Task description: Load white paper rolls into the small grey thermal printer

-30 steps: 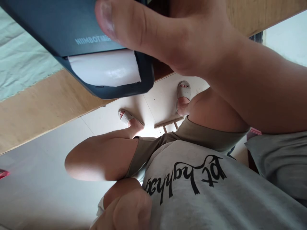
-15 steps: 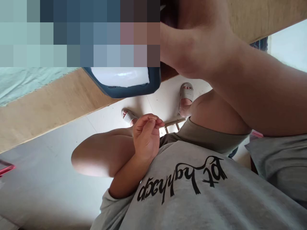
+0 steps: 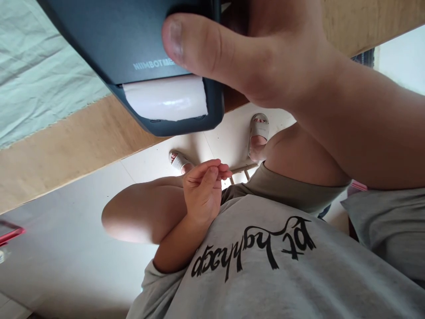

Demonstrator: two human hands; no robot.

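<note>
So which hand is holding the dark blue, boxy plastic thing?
The right hand holds the dark blue, boxy plastic device. The left hand, lower in view, is apart from it.

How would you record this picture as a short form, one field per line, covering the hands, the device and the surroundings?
Right hand: thumb on the dark NIIMBOT device, underside of grip hidden
Left hand: thumb meeting curled fingers, nothing seen held
Device end: white strip showing
Surface: wooden board, pale green cloth on it
Footwear: pale slippers
</note>
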